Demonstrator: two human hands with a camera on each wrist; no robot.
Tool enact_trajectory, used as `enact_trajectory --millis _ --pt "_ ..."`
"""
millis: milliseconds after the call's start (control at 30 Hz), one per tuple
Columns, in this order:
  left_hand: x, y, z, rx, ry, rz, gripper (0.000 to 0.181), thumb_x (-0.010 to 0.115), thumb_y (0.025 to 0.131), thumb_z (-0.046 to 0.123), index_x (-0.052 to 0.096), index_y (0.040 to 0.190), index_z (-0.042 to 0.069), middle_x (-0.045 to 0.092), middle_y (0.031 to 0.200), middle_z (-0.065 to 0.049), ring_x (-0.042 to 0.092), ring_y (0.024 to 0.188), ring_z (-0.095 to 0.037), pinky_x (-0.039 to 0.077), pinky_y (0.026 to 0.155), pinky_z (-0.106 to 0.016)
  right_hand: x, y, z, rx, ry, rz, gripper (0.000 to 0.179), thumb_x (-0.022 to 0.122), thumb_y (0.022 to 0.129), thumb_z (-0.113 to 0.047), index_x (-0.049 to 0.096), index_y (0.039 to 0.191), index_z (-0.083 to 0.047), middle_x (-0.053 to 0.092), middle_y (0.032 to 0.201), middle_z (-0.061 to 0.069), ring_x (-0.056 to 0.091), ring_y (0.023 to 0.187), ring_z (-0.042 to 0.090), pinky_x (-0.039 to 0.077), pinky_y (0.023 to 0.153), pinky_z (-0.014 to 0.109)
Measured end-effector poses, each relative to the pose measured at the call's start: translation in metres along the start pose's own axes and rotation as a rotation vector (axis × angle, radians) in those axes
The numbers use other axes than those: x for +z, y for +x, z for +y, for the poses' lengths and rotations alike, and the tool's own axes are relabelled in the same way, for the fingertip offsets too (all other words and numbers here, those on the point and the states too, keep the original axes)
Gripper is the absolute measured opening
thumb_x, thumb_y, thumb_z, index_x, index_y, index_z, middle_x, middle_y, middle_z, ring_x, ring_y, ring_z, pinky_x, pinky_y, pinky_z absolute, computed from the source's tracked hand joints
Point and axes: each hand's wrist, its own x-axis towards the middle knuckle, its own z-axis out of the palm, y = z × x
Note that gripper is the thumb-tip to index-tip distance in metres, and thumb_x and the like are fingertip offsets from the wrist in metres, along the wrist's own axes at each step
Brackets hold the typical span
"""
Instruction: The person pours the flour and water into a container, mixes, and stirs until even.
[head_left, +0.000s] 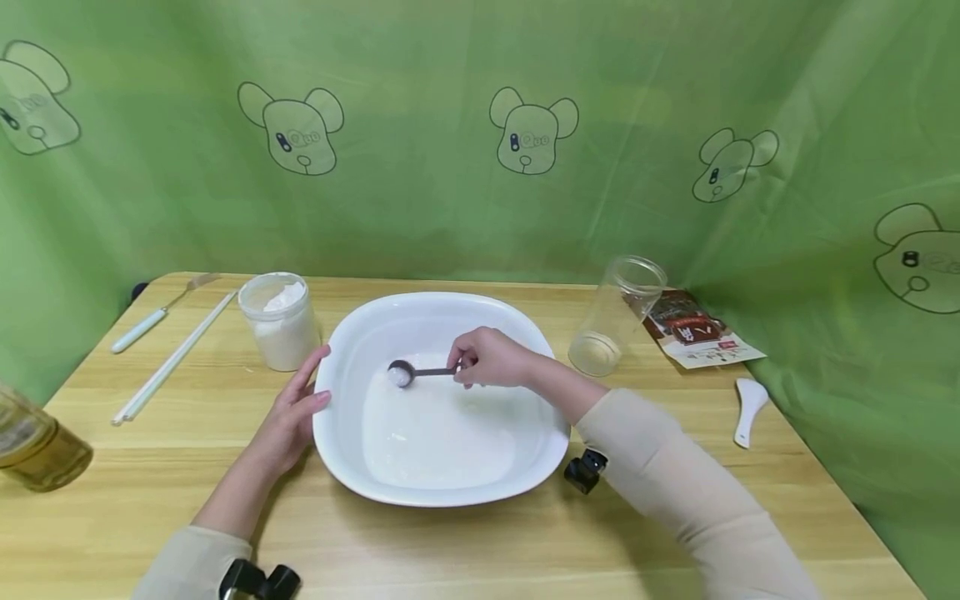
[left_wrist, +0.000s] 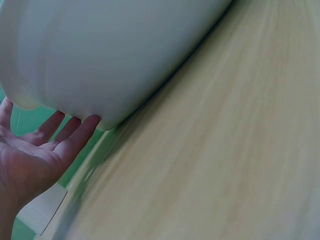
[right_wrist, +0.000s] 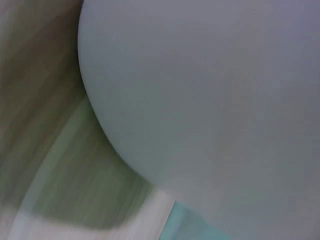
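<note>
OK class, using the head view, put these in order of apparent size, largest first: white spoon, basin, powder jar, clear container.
1. Basin
2. Powder jar and clear container: too alike to rank
3. White spoon

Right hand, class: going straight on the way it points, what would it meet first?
Probably the left inner wall of the white basin, the held measuring spoon leading; height is unclear, so it might pass above.
</note>
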Motion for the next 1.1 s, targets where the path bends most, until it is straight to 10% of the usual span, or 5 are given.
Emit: enact_trajectory --millis 433,667,1100 --pt "0.000 0.001 0.000 -0.002 0.001 0.003 0.058 0.042 0.085 0.003 0.023 0.137 0.019 0.034 0.120 -0.012 0.053 0.093 -0.018 0.048 0.071 -0.034 0.002 -0.043 -0.007 -0.102 0.003 -0.162 0.009 0.062 0.075 -0.003 0.057 0.080 -0.007 0.050 0.055 -0.002 0.050 0.051 0.013 0.036 0.046 0.019" --pt "0.000 0.001 0.000 -0.005 0.006 -0.001 0.058 0.042 0.085 0.003 0.022 0.137 0.019 0.035 0.119 -0.012 0.053 0.092 -0.019 0.049 0.071 -0.034 -0.022 -0.065 0.005 -0.069 -0.065 -0.111 0.009 0.062 0.074 -0.001 0.057 0.078 -0.006 0.050 0.054 -0.002 0.050 0.051 0.014 0.037 0.047 0.021" --pt "0.001 0.000 0.002 -0.002 0.011 -0.001 0.058 0.043 0.085 0.003 0.023 0.137 0.019 0.035 0.119 -0.012 0.053 0.092 -0.019 0.048 0.071 -0.034 -0.025 -0.021 0.015 0.020 -0.060 0.055 0.010 0.061 0.074 -0.001 0.056 0.083 0.000 0.053 0.058 0.002 0.051 0.052 0.020 0.041 0.046 0.023"
